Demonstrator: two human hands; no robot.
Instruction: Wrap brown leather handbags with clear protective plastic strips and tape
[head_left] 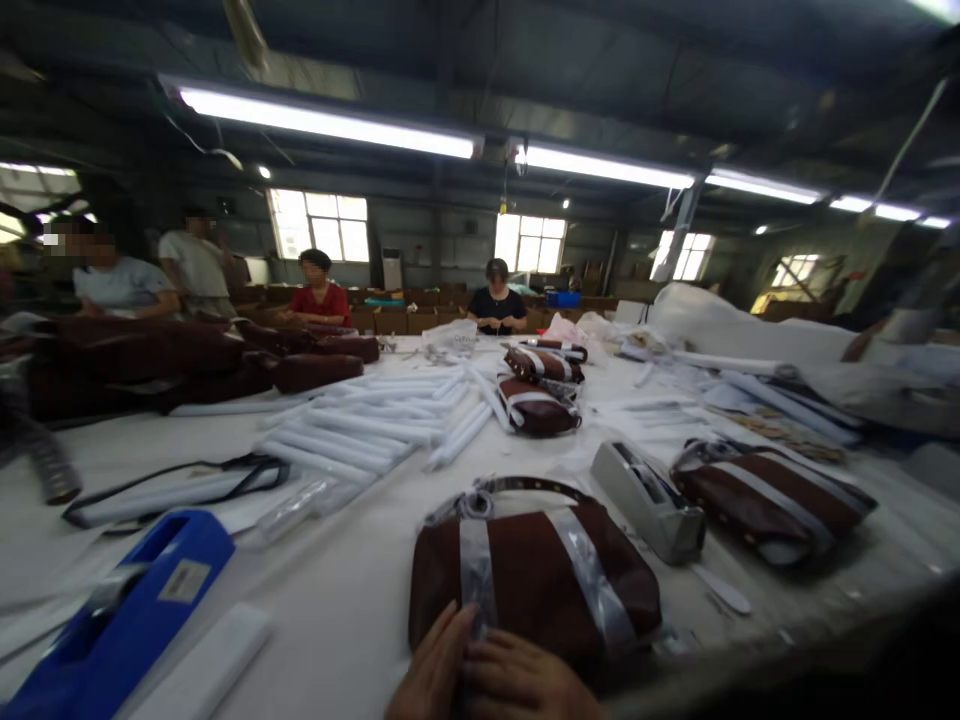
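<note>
Securing the clear strip (pixel 478 565) around the brown bag (pixel 521 565) on the worktop (pixel 322 620) seems in hand, left hand (pixel 433 665) and right hand (pixel 531 678) meeting at its lower end, whether their grip pinches I cannot tell, and pressing it flat looks called for next.

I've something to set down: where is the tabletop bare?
Mainly the tabletop between the white block and the front brown bag. It's crowded beyond, with white rolls, and on the right, where the gray tape dispenser stands beside another brown bag.
</note>
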